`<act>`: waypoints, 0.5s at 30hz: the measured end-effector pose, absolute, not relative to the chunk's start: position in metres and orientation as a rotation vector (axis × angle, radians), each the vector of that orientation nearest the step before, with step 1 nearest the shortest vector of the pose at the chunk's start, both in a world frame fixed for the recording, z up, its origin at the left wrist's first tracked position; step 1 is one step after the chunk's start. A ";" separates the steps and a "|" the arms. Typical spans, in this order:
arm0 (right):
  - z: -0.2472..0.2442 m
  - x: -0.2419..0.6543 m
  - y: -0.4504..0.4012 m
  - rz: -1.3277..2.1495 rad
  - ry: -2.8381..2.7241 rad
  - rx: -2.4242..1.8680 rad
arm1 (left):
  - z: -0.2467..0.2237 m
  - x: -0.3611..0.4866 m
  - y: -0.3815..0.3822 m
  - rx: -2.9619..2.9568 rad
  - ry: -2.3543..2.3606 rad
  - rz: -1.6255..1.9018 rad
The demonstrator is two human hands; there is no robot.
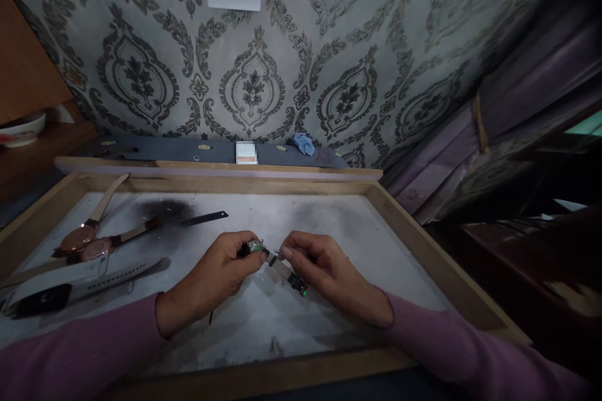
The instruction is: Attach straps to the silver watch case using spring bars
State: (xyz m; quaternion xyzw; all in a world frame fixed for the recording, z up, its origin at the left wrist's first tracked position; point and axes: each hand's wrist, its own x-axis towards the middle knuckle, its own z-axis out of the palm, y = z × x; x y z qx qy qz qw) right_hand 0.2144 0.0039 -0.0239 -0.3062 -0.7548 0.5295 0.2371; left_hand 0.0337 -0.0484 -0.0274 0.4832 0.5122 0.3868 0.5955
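Observation:
My left hand [224, 264] pinches a wristwatch [255, 247] by its round case, which shows a green tint. From the case a light strap with dark bands [282, 270] slants down to the right, ending in a dark part with a bright green spot. My right hand [320, 261] is closed beside the strap, thumb against fingers. A thin, shiny bit shows at those fingertips, too small to name. Both hands are over the white bottom of a shallow wooden tray [421, 250].
Two copper-coloured watches [78, 238] lie at the tray's left, with a white watch with a dark face [44, 301] nearer me. Behind them is a dark flat blade [204, 219]. Beyond the raised rim are a small box [246, 153] and a blue cloth [303, 144].

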 end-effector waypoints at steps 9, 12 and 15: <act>-0.024 0.213 0.005 1.476 -2.053 -0.827 | -0.031 0.033 -0.047 1.145 1.178 0.911; -0.024 0.213 0.005 1.456 -2.045 -0.830 | -0.030 0.033 -0.048 1.147 1.179 0.910; -0.023 0.214 0.004 1.450 -2.040 -0.838 | -0.029 0.032 -0.048 1.143 1.177 0.905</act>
